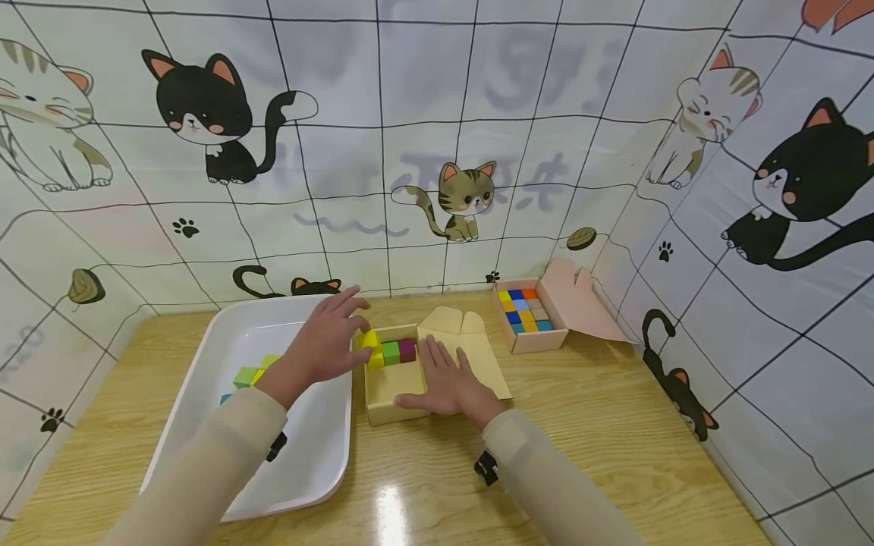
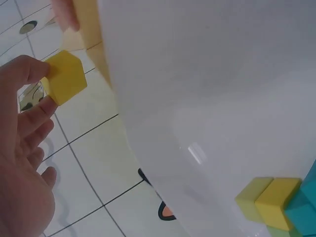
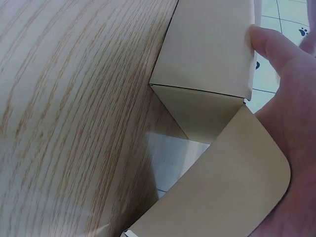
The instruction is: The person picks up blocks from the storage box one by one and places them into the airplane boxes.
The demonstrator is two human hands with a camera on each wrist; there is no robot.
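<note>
Between thumb and fingertips, my left hand (image 1: 321, 337) pinches a yellow cube (image 2: 65, 78) over the left end of a small cream cardboard box (image 1: 399, 414). Inside that box, along its far side, a yellow cube (image 1: 376, 358), a green cube (image 1: 391, 353) and a purple cube (image 1: 407, 349) sit in a row. My right hand (image 1: 451, 383) rests on the box's right side with straight fingers over the opened lid (image 1: 486, 356). In the right wrist view its thumb touches the rim of the box wall (image 3: 207, 44).
A white tray (image 1: 300, 497) stands on the left with several green, yellow and blue cubes, partly hidden by my left arm. At the back right, an open pink box (image 1: 539, 343) holds several coloured cubes. Cat-print sheeting (image 1: 437, 98) walls the wooden table (image 1: 580, 455).
</note>
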